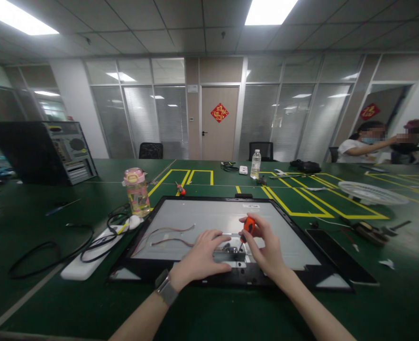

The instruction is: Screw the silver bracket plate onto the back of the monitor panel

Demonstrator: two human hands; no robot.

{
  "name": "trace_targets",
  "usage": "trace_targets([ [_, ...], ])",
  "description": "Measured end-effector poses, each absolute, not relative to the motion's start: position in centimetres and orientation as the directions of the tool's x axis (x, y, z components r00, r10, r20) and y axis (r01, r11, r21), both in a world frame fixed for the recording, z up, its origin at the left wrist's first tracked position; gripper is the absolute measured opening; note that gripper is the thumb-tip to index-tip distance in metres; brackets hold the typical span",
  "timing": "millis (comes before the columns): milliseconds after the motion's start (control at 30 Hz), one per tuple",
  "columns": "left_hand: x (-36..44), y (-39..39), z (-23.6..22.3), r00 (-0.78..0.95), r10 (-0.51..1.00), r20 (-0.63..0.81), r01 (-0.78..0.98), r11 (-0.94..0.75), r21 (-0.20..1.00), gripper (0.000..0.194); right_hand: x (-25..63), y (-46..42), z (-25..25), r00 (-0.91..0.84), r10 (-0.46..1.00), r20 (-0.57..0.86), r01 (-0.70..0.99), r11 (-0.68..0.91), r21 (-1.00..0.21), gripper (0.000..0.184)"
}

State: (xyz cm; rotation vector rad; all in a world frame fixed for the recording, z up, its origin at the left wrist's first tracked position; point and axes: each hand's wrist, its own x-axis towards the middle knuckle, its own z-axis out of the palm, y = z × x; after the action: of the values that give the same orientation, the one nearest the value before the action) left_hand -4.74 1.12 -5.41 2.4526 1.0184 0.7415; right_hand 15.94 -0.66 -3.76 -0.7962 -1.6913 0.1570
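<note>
Basically a flat rectangular screen panel [209,213], matte grey sheet in black frame [277,279], lying on green worktop [231,312]. Right hand [268,248] grips red-black screwdriver [249,226], tip down at metal bracket [236,256]; left hand [204,253] spread beside it.

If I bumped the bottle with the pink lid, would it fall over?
The bottle might tip, since it stands upright and is taller than wide. Once down, it could roll, as its sides look rounded. Its see-through sides look smooth, so maybe slippery.
</note>
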Motion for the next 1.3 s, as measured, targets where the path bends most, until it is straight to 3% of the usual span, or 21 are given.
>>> trace_targets([
  [200,-4.6,1.1,-5.5,0.599,0.727,0.334,0.543,-0.676,0.498,0.064,15.6,-0.6,-3.3,-0.188,0.545,0.817,0.467,0.781,-0.414,0.042],
  [500,-4.4,0.8,-5.2,0.623,0.705,0.339,0.486,-0.689,0.538,0.063,16.3,-0.2,-1.6,-0.168,0.532,0.830,0.543,0.753,-0.372,0.031],
  [700,-4.1,0.5,-4.3,0.582,0.736,0.345,0.444,-0.643,0.623,0.043,16.6,-0.4,0.0,-0.180,0.653,0.735,0.369,0.738,-0.565,0.021],
  [800,-4.4,0.9,-3.4,0.543,0.752,0.372,0.434,-0.631,0.642,0.034,16.8,-0.4,1.2,-0.317,0.752,0.577,0.190,0.647,-0.739,0.027],
  [967,-6.1,2.1,-1.6,0.587,0.734,0.342,0.467,-0.651,0.598,0.031,17.5,0.2,2.8,-0.509,0.728,0.459,0.044,0.555,-0.831,0.029],
  [1067,-7.3,3.0,-1.4,0.582,0.742,0.332,0.496,-0.648,0.578,0.029,17.9,1.2,2.3,-0.440,0.762,0.476,0.010,0.534,-0.845,0.029],
  [1200,-8.3,4.1,-3.1,0.493,0.777,0.391,0.506,-0.622,0.598,0.024,18.0,2.3,0.3,-0.149,0.781,0.606,0.203,0.624,-0.754,0.024],
  [1300,-8.5,4.5,-4.5,0.418,0.815,0.402,0.563,-0.579,0.590,0.022,17.9,2.2,-0.5,-0.067,0.724,0.686,0.294,0.672,-0.680,0.021],
])
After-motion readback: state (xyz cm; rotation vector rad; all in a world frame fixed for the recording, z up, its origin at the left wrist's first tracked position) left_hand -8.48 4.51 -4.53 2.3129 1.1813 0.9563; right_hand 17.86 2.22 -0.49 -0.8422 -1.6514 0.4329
